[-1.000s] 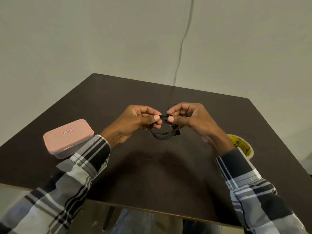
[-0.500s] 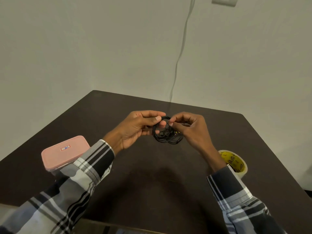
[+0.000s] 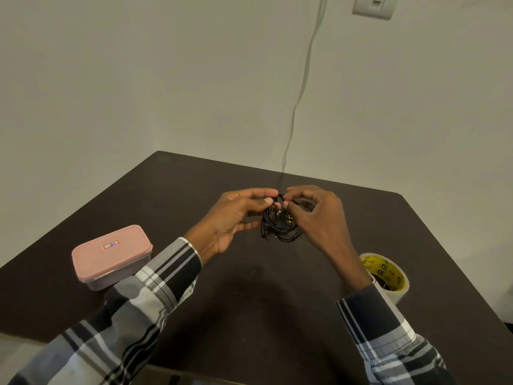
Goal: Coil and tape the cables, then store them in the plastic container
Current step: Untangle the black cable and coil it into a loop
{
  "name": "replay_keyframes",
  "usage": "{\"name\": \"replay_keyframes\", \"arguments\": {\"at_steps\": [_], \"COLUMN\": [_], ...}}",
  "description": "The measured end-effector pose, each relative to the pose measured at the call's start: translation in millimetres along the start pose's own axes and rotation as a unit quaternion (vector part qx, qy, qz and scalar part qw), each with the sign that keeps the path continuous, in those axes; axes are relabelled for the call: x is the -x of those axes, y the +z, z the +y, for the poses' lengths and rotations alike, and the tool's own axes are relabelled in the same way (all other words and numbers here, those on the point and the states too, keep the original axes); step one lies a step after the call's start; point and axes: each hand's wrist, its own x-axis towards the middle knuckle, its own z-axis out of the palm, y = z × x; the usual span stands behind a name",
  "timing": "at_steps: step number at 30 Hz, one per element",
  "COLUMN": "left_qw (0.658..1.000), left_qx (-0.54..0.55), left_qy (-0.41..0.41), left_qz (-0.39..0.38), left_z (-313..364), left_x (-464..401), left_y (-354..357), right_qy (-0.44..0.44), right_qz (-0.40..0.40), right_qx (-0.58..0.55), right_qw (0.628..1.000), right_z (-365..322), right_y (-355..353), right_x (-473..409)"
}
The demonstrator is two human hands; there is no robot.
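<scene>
A thin black cable (image 3: pixel 279 227) hangs as a small loose coil above the middle of the dark table. My left hand (image 3: pixel 236 218) pinches the top of the coil between thumb and forefinger. My right hand (image 3: pixel 319 215) pinches the same top edge from the other side, fingers curled over it. A plastic container with a pink lid (image 3: pixel 111 255) sits shut on the table at the left. A roll of clear tape with a yellow core (image 3: pixel 387 273) lies at the right, partly behind my right wrist.
The dark brown table (image 3: pixel 249 301) stands against a pale wall. A thin grey wire (image 3: pixel 301 87) runs down the wall to the table's far edge, below a wall socket plate (image 3: pixel 373 5).
The camera has tilted upward, so the hands sit lower in the view. The coil has gone from one neat ring to a looser bundle of loops, and both hands stay on its top.
</scene>
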Motion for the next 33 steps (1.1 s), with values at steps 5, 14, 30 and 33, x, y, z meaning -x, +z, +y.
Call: {"name": "replay_keyframes", "arguments": {"at_steps": [5, 14, 30, 33], "left_qw": [0.999, 0.991, 0.968, 0.932], "left_qx": [0.021, -0.011, -0.199, -0.317], "left_qy": [-0.003, 0.057, 0.141, 0.166], "left_qz": [0.031, 0.124, 0.065, 0.064], "left_z": [-5.1, -10.0, -13.1, -8.3], "left_x": [0.3, -1.2, 9.5, 6.9], "left_y": [7.7, 18.9, 20.7, 9.1], "right_qy": [0.002, 0.046, -0.078, -0.060], "right_qz": [-0.022, -0.039, -0.020, -0.079], "right_qx": [-0.013, -0.088, 0.152, 0.120], "right_qw": [1.000, 0.994, 0.985, 0.988], "right_z": [-5.0, -8.0, -10.5, -5.3], "right_y": [2.3, 8.2, 1.9, -4.8], "right_x": [6.7, 12.4, 13.4, 11.5]}}
